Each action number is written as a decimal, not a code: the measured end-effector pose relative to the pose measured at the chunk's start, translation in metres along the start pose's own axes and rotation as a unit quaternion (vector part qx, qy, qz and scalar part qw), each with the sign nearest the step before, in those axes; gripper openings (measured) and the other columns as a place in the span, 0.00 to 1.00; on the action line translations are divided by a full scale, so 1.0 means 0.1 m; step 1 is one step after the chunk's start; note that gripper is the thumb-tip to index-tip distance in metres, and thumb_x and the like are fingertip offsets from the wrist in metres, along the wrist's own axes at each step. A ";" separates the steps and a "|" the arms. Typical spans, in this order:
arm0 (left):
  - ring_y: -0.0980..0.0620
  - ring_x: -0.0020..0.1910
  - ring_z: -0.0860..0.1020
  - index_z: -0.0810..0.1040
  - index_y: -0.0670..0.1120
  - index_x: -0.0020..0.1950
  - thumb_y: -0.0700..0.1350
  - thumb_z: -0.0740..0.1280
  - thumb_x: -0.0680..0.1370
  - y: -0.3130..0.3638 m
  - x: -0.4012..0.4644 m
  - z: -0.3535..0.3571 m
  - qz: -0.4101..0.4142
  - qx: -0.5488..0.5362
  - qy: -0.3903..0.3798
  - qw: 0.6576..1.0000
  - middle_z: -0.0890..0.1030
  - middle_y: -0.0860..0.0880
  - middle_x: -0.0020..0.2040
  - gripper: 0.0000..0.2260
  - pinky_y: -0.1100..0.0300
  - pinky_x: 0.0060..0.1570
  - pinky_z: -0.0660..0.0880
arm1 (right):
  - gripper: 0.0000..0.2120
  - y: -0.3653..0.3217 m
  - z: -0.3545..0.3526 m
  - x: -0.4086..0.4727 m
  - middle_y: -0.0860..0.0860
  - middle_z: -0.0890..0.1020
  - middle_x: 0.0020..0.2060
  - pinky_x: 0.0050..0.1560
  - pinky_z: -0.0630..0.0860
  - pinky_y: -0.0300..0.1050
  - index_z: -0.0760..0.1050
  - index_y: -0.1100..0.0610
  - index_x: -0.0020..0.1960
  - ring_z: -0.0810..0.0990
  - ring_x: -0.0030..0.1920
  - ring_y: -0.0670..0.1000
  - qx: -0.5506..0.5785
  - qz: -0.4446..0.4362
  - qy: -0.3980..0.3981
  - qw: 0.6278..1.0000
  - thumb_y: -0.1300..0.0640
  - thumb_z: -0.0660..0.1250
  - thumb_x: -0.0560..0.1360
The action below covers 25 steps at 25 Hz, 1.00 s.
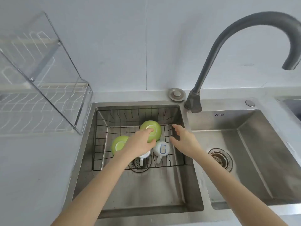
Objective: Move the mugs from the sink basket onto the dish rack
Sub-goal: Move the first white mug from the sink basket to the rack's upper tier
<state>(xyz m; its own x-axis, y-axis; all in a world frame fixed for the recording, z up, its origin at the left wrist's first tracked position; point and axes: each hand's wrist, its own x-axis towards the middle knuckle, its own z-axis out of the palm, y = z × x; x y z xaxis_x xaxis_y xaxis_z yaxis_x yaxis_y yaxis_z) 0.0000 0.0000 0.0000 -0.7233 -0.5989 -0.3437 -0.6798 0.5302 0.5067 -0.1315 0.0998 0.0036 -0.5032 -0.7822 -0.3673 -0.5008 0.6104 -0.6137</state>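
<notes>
A black wire sink basket (104, 128) sits in the left sink bowl. In it lie two green bowls upside down, one at the back (155, 128) and one at the left (118, 143), and two white mugs. One white mug (162, 149) with a blue label lies beside the back bowl; the other mug (144, 156) is mostly hidden under my left wrist. My left hand (140, 142) grips the back green bowl by its rim. My right hand (183, 137) hovers open over the basket's right side, holding nothing. The white wire dish rack (32, 110) stands on the counter at left.
A clear plastic lid (48, 62) leans open above the dish rack. A dark grey faucet (228, 51) arches over the right sink bowl (252, 144), which has a drain strainer (219, 159). Grey counter runs in front at left.
</notes>
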 end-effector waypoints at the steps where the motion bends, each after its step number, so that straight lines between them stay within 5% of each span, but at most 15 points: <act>1: 0.43 0.64 0.71 0.65 0.45 0.69 0.48 0.58 0.77 0.00 0.05 0.04 -0.006 -0.004 -0.013 1.000 0.73 0.43 0.66 0.20 0.48 0.61 0.71 | 0.26 0.04 0.04 0.05 0.57 0.70 0.69 0.66 0.67 0.48 0.59 0.56 0.73 0.69 0.69 0.56 0.005 0.014 -0.006 1.000 0.56 0.60 0.76; 7: 0.41 0.60 0.73 0.68 0.42 0.63 0.45 0.60 0.76 -0.14 0.37 0.56 -0.021 -0.037 -0.088 0.995 0.76 0.40 0.60 0.16 0.50 0.56 0.72 | 0.24 0.34 0.37 0.31 0.56 0.72 0.67 0.64 0.68 0.46 0.60 0.57 0.72 0.71 0.66 0.57 0.067 0.102 -0.065 0.990 0.57 0.59 0.77; 14: 0.41 0.59 0.73 0.58 0.44 0.71 0.43 0.62 0.76 -0.29 0.60 1.00 -0.040 -0.070 -0.113 0.990 0.66 0.43 0.68 0.25 0.46 0.58 0.73 | 0.24 0.54 0.71 0.54 0.56 0.75 0.66 0.63 0.68 0.43 0.60 0.55 0.72 0.72 0.66 0.57 0.109 0.151 -0.094 0.978 0.59 0.58 0.77; 18: 0.42 0.67 0.68 0.49 0.42 0.74 0.42 0.61 0.77 -0.27 0.68 1.09 -0.059 -0.070 -0.135 0.987 0.58 0.43 0.74 0.30 0.50 0.64 0.69 | 0.25 0.60 0.81 0.69 0.56 0.74 0.66 0.63 0.68 0.44 0.58 0.56 0.73 0.72 0.66 0.57 0.132 0.173 -0.097 0.971 0.59 0.58 0.77; 25: 0.39 0.61 0.72 0.51 0.42 0.73 0.41 0.62 0.76 -0.23 0.75 1.16 -0.072 -0.044 -0.122 0.989 0.58 0.42 0.72 0.30 0.47 0.56 0.73 | 0.27 0.64 0.91 0.80 0.56 0.67 0.72 0.69 0.65 0.47 0.53 0.56 0.75 0.67 0.70 0.56 0.191 0.203 -0.099 0.955 0.57 0.57 0.79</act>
<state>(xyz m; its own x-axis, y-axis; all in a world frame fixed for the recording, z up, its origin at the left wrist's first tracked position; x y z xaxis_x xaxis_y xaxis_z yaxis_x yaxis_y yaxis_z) -0.0523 0.0127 -0.1294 -0.6343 -0.4961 -0.5929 -0.7729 0.3896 0.5009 -0.1399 0.0645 -0.1287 -0.4400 -0.5214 -0.7311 0.0211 0.8079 -0.5889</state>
